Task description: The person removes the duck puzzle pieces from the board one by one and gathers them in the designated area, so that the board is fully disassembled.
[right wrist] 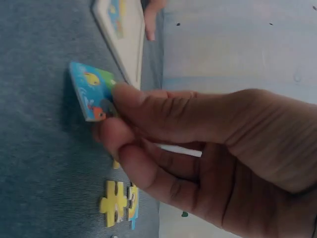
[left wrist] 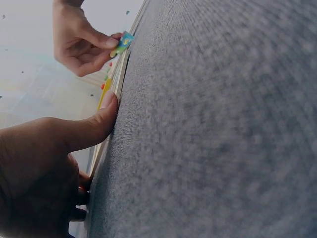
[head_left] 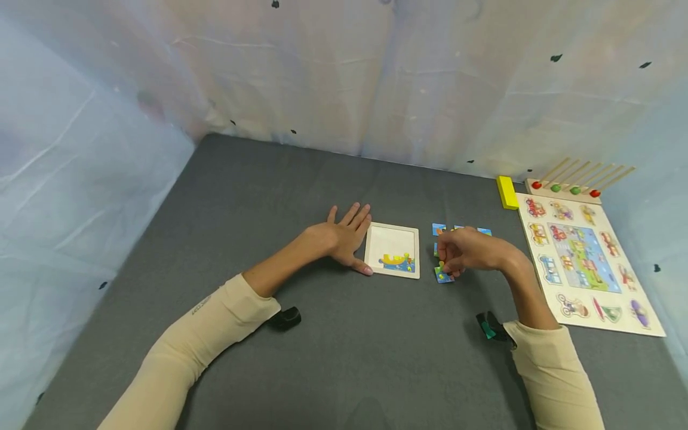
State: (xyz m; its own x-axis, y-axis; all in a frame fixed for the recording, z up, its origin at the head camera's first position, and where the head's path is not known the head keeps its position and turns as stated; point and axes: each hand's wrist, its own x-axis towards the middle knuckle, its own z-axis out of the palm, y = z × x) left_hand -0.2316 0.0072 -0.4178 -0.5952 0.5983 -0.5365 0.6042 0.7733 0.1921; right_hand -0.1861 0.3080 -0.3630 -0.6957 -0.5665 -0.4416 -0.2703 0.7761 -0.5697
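A small wooden puzzle tray lies on the grey table, with several joined pieces along its lower right. My left hand spreads its fingers at the tray's left side, its thumb by the lower left corner. Right of the tray, my right hand pinches a blue and green jigsaw piece between thumb and fingers. In the right wrist view this piece is tilted and shows a yellow fish. Loose puzzle pieces lie around and partly under the right hand; a yellow one shows below its fingers.
At the right lies a large picture board with vehicle and toy pictures. Behind it stands a wooden rack with upright sticks and red and green beads. A yellow block sits beside the rack. Pale sheeting closes off the back and sides.
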